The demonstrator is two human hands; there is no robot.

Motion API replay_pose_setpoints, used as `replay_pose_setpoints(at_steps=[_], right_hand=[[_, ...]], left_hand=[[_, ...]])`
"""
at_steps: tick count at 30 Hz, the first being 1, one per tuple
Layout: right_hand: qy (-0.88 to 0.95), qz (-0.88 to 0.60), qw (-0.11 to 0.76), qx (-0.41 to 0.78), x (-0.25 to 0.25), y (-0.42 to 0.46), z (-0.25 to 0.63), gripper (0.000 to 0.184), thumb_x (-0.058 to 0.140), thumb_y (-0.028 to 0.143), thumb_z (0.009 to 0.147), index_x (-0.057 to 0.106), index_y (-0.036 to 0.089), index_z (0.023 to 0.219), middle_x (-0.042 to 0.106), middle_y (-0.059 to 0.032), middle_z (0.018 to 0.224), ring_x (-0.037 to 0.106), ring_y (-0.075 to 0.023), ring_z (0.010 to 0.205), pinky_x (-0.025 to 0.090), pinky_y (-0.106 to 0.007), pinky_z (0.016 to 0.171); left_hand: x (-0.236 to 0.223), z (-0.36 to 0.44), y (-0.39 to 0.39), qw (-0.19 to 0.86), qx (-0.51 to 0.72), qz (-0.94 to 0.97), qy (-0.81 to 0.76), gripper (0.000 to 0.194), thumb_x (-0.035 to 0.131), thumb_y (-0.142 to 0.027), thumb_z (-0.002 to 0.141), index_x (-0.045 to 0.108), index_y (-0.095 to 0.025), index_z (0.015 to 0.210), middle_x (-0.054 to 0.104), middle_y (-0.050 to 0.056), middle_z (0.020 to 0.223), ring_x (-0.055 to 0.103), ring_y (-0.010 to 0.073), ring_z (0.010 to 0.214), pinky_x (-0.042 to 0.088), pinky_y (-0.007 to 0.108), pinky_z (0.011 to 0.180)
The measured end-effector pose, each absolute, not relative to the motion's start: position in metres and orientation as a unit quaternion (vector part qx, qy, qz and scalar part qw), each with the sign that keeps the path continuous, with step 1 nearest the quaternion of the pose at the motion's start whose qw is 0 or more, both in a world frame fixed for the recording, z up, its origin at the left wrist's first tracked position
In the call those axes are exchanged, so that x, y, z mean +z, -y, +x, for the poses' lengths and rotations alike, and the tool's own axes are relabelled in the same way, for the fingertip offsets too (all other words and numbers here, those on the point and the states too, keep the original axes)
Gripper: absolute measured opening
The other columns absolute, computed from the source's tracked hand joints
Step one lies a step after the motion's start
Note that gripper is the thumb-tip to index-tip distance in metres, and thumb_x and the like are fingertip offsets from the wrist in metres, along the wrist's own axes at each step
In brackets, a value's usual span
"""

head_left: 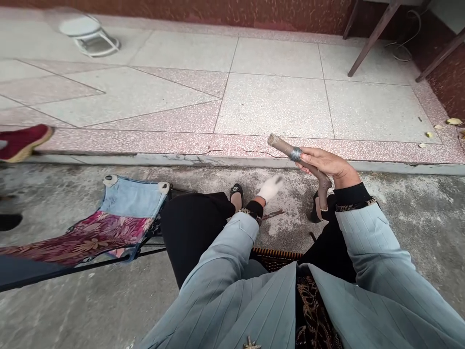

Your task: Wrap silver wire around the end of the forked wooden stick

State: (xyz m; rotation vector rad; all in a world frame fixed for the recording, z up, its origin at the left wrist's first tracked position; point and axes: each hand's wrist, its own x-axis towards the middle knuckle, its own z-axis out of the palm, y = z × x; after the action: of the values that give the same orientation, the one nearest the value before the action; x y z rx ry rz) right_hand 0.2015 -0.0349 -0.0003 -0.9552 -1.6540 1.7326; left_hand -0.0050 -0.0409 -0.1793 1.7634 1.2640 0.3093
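In my bare right hand [323,161] is a crooked wooden stick [281,144], gripped between thumb and fingers. A band of silvery wire [295,154] is wound around it beside my fingertips. The cut end points up and left, and the forked, bent end hangs below my palm. My left hand [271,188], in a white glove, is low between my knees, above the concrete. It is blurred, with a dark patch at its fingertips, so its grip is unclear. Under it, a thin brown twig [273,214] lies on the ground.
A raised terrazzo step [272,106] runs across in front of me. To the left stands a folding fabric chair [127,198], and another person's red shoe [25,142] rests on the step. Farther off are a white stool [89,34] and wooden table legs [374,39].
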Motion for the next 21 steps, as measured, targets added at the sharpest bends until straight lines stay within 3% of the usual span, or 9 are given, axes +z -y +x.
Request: replay_pose_setpoints(at_steps=[1, 3, 5, 8, 12, 15, 18, 21], right_hand=[[0.606, -0.359, 0.279, 0.652, -0.003, 0.033, 0.199, 0.044, 0.071, 0.061, 0.089, 0.064, 0.018, 0.093, 0.058, -0.0002, 0.077, 0.051, -0.0095, 0.062, 0.045, -0.023, 0.057], [0.577, -0.370, 0.291, 0.667, -0.009, 0.031, 0.193, 0.045, 0.074, 0.062, 0.086, 0.063, 0.018, 0.089, 0.058, -0.0001, 0.075, 0.052, -0.0092, 0.061, 0.045, -0.022, 0.054], [0.542, -0.381, 0.307, 0.683, -0.015, 0.029, 0.190, 0.046, 0.075, 0.063, 0.084, 0.062, 0.019, 0.086, 0.058, -0.0001, 0.073, 0.052, -0.0093, 0.058, 0.044, -0.022, 0.050], [0.513, -0.383, 0.319, 0.699, -0.020, 0.026, 0.190, 0.047, 0.077, 0.063, 0.082, 0.061, 0.019, 0.082, 0.060, -0.0012, 0.072, 0.053, -0.0094, 0.056, 0.045, -0.022, 0.046], [0.502, -0.334, 0.272, 0.750, -0.026, 0.026, 0.190, 0.048, 0.078, 0.061, 0.083, 0.065, 0.015, 0.088, 0.065, -0.0039, 0.076, 0.055, -0.0083, 0.056, 0.046, -0.020, 0.048], [0.474, -0.257, 0.222, 0.812, -0.035, 0.030, 0.179, 0.049, 0.078, 0.059, 0.083, 0.067, 0.014, 0.097, 0.066, -0.0047, 0.079, 0.054, -0.0077, 0.056, 0.044, -0.019, 0.047], [0.445, -0.162, 0.194, 0.859, -0.050, 0.035, 0.158, 0.053, 0.075, 0.062, 0.085, 0.066, 0.013, 0.103, 0.062, -0.0030, 0.076, 0.049, -0.0079, 0.053, 0.041, -0.020, 0.044], [0.427, -0.127, 0.175, 0.878, -0.061, 0.038, 0.145, 0.054, 0.074, 0.063, 0.085, 0.065, 0.012, 0.102, 0.058, -0.0012, 0.072, 0.046, -0.0078, 0.051, 0.039, -0.021, 0.042]], left_hand=[[-0.163, -0.002, 0.028, 0.462, 0.174, 0.705, -0.509, 0.056, 0.025, -0.049, 0.109, 0.044, -0.019, 0.152, 0.063, 0.018, 0.140, 0.065, 0.0237, 0.120, 0.056, 0.039, 0.095], [-0.127, -0.001, 0.008, 0.543, 0.344, 0.622, -0.446, 0.063, 0.014, -0.054, 0.109, 0.042, -0.016, 0.151, 0.070, 0.019, 0.126, 0.071, 0.0232, 0.107, 0.057, 0.041, 0.088], [-0.094, -0.008, -0.003, 0.610, 0.357, 0.603, -0.369, 0.062, 0.028, -0.062, 0.105, 0.053, -0.015, 0.138, 0.075, 0.015, 0.098, 0.072, 0.0211, 0.084, 0.057, 0.037, 0.077], [-0.064, -0.028, -0.005, 0.606, 0.279, 0.649, -0.366, 0.051, 0.054, -0.061, 0.097, 0.063, -0.014, 0.115, 0.061, 0.002, 0.064, 0.054, 0.0118, 0.053, 0.047, 0.026, 0.058], [-0.061, -0.038, -0.010, 0.559, 0.303, 0.661, -0.399, 0.027, 0.062, -0.042, 0.092, 0.066, -0.015, 0.095, 0.065, 0.002, 0.073, 0.057, 0.0111, 0.063, 0.048, 0.025, 0.064], [-0.062, -0.026, -0.018, 0.557, 0.258, 0.688, -0.387, 0.026, 0.061, -0.038, 0.092, 0.070, -0.014, 0.090, 0.071, 0.008, 0.079, 0.064, 0.0160, 0.068, 0.053, 0.031, 0.068], [-0.056, -0.012, -0.021, 0.482, 0.209, 0.771, -0.359, 0.026, 0.060, -0.037, 0.096, 0.076, -0.017, 0.103, 0.077, 0.009, 0.098, 0.070, 0.0206, 0.086, 0.056, 0.034, 0.078], [-0.054, -0.007, -0.021, 0.440, 0.196, 0.798, -0.363, 0.031, 0.063, -0.039, 0.099, 0.070, -0.019, 0.122, 0.069, 0.010, 0.125, 0.068, 0.0228, 0.109, 0.058, 0.038, 0.094]])
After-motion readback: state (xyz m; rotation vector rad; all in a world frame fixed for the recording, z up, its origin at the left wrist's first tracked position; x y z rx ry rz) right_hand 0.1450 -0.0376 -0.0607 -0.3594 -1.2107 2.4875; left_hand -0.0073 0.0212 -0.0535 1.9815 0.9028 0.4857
